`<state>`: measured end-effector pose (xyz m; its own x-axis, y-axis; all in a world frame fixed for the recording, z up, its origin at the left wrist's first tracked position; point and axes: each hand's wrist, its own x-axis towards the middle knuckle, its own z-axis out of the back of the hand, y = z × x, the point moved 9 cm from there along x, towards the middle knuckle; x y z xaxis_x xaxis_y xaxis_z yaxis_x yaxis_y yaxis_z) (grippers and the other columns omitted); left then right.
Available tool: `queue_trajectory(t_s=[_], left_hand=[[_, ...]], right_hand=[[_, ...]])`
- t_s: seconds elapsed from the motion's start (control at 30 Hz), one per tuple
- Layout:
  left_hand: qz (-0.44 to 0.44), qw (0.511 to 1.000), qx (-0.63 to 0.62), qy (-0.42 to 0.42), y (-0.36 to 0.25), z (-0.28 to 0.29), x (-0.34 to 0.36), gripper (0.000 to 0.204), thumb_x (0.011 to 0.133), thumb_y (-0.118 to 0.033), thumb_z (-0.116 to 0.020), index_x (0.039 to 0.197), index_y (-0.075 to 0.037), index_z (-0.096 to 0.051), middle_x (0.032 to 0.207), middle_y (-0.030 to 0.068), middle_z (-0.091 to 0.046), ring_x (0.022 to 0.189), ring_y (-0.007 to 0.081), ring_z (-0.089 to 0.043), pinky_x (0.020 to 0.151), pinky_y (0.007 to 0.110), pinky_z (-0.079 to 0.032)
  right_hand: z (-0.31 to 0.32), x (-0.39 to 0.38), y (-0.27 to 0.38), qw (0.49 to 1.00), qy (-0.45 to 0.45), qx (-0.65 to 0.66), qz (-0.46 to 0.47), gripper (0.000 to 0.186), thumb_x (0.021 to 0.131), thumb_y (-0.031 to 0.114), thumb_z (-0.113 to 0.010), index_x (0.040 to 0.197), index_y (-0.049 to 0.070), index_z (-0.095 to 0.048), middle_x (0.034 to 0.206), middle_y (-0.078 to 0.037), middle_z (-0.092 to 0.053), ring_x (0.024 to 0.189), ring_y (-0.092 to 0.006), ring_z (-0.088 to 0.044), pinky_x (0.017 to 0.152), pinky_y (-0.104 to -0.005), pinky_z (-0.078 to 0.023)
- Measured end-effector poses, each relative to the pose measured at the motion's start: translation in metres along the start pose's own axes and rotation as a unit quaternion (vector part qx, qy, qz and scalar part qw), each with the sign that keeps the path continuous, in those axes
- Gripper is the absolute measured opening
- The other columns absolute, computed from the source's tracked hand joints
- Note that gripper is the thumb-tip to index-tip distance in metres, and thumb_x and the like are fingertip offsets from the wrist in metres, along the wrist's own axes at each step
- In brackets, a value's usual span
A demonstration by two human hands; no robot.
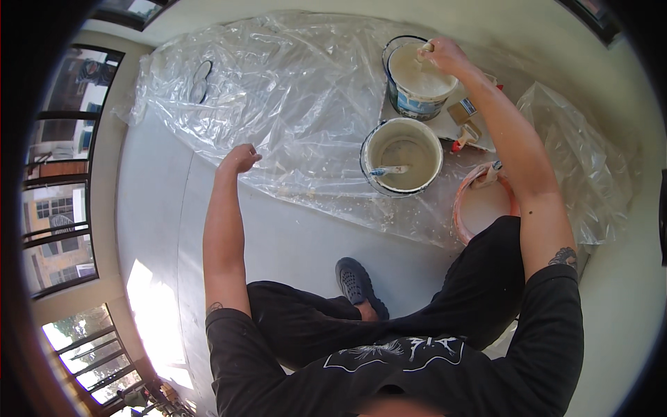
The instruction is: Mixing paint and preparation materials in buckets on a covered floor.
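My right hand (450,58) reaches over the far bucket (420,108), closed around a pale, paint-smeared paintbrush (422,53). The lower part of that brush sits in or just above the off-white paint (417,75); I cannot tell which. My left hand (240,159) hovers over the edge of the clear plastic sheet (299,104), holding nothing, its fingers loosely curled and the tips apart. Nearer to me is a second bucket (368,156) of pale paint, with a blue-and-white brush (389,170) lying inside it.
An orange-rimmed tub (458,215) with pale contents and a brush (492,172) stands by my right knee. A wide brush (462,110) and a red-handled tool (464,137) lie beside the buckets. A black-rimmed round object (201,82) is at the far left. Walls border the sheet.
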<state>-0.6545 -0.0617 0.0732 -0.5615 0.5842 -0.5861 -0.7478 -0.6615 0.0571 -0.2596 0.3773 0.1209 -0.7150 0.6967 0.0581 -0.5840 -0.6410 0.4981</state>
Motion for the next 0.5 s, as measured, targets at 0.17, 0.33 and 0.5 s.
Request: queue_trajectory(t_s=[0.17,0.33,0.5], left_hand=[[-0.008,0.999,0.031,-0.004,0.004,0.001,0.001,0.042,0.095,-0.036,-0.067,0.119,-0.002,-0.071,0.121,0.0224,-0.070,0.116,0.0378,-0.065,0.099,0.046,-0.051],[-0.006,1.000,0.015,-0.004,0.000,0.003,-0.001,0.042,0.095,-0.036,-0.068,0.119,-0.002,-0.071,0.122,0.0222,-0.070,0.116,0.0379,-0.065,0.099,0.046,-0.051],[0.017,1.000,0.002,-0.001,0.008,0.003,-0.005,0.043,0.094,-0.037,-0.068,0.120,-0.003,-0.071,0.123,0.0218,-0.070,0.117,0.0377,-0.065,0.099,0.046,-0.051]], right_hand=[[-0.024,0.000,-0.005,0.975,0.189,-0.115,0.024,0.042,0.094,0.041,-0.068,0.096,-0.001,-0.075,0.096,-0.024,-0.073,0.096,-0.0403,-0.070,0.086,-0.0481,-0.055],[-0.003,-0.004,-0.009,0.994,-0.042,-0.096,-0.024,0.041,0.092,0.044,-0.070,0.095,0.003,-0.076,0.095,-0.024,-0.073,0.092,-0.0409,-0.071,0.083,-0.0487,-0.055],[-0.017,0.002,-0.001,0.999,-0.014,0.042,0.020,0.041,0.091,0.041,-0.073,0.093,-0.001,-0.075,0.086,-0.026,-0.070,0.082,-0.0426,-0.068,0.074,-0.0481,-0.052]])
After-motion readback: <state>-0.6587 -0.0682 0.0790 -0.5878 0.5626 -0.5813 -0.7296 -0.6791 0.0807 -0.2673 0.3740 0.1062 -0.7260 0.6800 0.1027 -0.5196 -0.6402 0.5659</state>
